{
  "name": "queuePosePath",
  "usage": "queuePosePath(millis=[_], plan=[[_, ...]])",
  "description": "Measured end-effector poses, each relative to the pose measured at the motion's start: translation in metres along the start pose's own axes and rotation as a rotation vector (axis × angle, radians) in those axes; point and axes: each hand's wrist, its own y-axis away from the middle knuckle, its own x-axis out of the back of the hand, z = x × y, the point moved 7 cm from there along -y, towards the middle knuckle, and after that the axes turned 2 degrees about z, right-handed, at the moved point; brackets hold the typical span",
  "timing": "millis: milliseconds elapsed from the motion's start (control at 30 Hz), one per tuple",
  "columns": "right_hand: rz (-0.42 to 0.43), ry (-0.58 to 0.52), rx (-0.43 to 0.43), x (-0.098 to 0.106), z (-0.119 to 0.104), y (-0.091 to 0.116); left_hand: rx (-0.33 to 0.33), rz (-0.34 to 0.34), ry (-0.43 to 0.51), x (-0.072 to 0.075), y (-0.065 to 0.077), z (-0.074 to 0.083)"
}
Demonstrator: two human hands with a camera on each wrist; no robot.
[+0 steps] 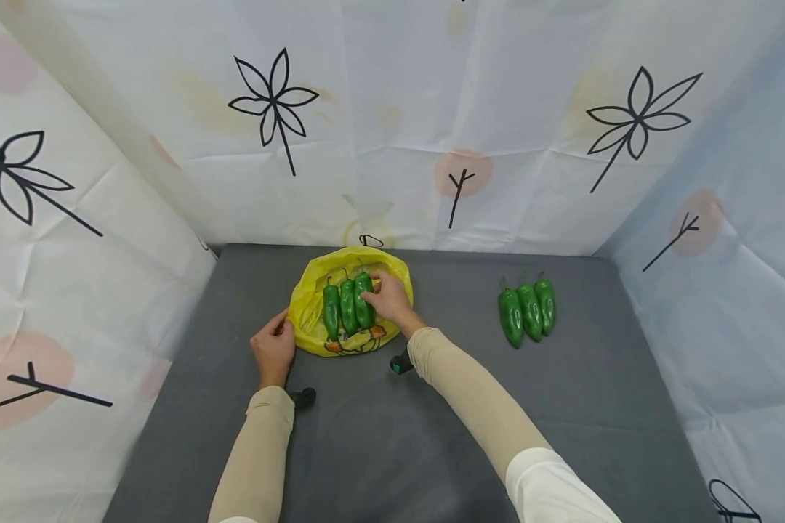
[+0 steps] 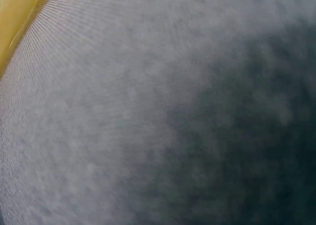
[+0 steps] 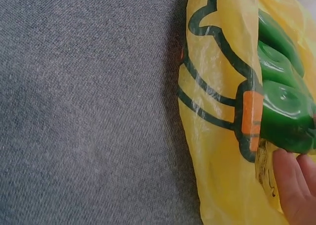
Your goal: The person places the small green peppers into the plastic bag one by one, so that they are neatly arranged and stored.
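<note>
A yellow plastic bag (image 1: pixel 309 301) lies spread open, with three glossy green peppers (image 1: pixel 331 314) side by side in it, stems toward the back. My right hand (image 1: pixel 392 299) reaches over the bag's right side and holds the rightmost pepper (image 1: pixel 364 311) between thumb and fingers. In the right wrist view, fingertips (image 3: pixel 284 161) meet the lower side of that pepper (image 3: pixel 286 114), behind the bag's printed front wall (image 3: pixel 222 136). At the bag's left rim, my left hand (image 1: pixel 274 350) pinches the plastic. Only a yellow corner of the bag (image 2: pixel 15 18) shows in the left wrist view.
Three more green peppers (image 1: pixel 528 311) lie close together to the right of the bag. The dark grey tabletop (image 1: pixel 589 407) runs back to a white printed cloth (image 1: pixel 392 94), which also hangs along both sides.
</note>
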Motion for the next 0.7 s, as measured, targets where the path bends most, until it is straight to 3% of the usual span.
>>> queuePosePath(millis=[433,700], plan=[[-0.053,0.059,0.037,-0.001,-0.008,0.004,-0.003,-0.008,0.008,-0.002,-0.001,0.000],[-0.082,0.093,0.122,-0.001,-0.016,0.009,-0.006,0.004,0.021,0.001,0.001,0.003]])
